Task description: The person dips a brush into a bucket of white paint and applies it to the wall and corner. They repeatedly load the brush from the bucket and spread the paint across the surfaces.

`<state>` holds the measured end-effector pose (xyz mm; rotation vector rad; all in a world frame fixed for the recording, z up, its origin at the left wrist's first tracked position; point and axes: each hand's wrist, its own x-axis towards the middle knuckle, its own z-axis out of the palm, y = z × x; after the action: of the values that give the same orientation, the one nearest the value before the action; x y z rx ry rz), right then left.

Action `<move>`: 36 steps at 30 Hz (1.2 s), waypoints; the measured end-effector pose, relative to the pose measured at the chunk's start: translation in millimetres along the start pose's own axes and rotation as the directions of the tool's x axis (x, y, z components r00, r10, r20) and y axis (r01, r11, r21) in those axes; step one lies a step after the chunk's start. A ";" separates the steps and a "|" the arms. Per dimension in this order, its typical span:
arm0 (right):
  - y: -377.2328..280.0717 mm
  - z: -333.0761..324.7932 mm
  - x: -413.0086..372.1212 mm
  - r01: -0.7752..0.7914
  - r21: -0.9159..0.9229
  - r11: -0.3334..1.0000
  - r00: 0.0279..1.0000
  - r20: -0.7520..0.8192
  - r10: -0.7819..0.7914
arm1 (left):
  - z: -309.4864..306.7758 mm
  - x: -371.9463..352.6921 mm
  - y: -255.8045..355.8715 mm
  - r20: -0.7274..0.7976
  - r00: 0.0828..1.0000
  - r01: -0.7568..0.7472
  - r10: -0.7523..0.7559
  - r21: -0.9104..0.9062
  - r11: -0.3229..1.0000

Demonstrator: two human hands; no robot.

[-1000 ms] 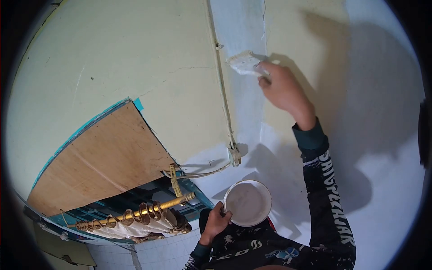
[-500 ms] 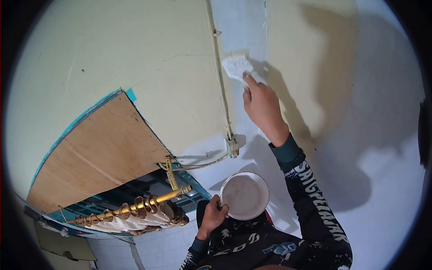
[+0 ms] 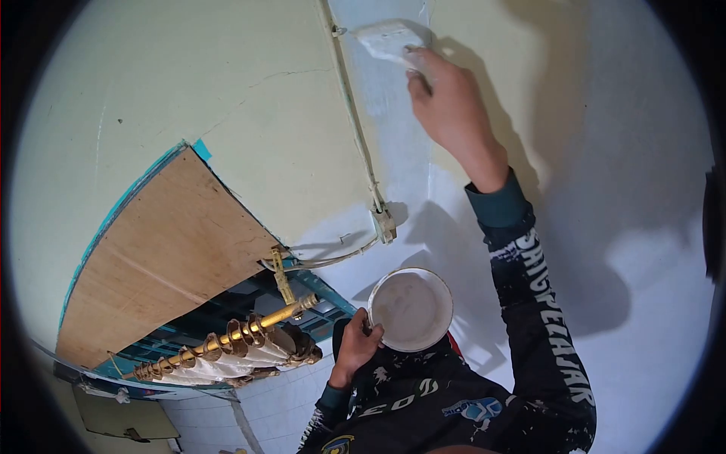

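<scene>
A round white bucket (image 3: 411,310) with pale paint inside hangs from my left hand (image 3: 357,349), whose fingers are closed on its rim in front of my body. High up near the wall corner, my right hand (image 3: 456,102) grips the handle of a wide brush (image 3: 389,39) coated in white paint. The brush lies against a whitish strip of wall (image 3: 393,113), just right of a vertical cable pipe (image 3: 352,113). Most of the bristles cannot be made out.
At the left a wooden panel (image 3: 166,250) sits in a teal frame. Below it a golden curtain rod (image 3: 227,337) with rings and bunched cloth juts out. A small electrical box (image 3: 384,225) ends the pipe, with cables running left. Shadows fall on the right wall.
My right hand and the brush have moved up along the wall strip. My left hand still holds the bucket, now slightly higher in view. The view has shifted a little.
</scene>
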<state>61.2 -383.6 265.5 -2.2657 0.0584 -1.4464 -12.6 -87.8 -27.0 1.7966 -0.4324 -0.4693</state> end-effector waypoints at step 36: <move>-22.6 -20.1 32.2 0.086 -0.018 0.996 0.986 -0.143 -0.088 | 4.7 -5.3 -2.6 0.012 0.999 -0.030 0.030 0.002 1.000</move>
<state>53.6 -378.9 308.8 -2.1946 0.0122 -1.6573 -19.5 -88.3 -30.2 1.7882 -0.4679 -0.4585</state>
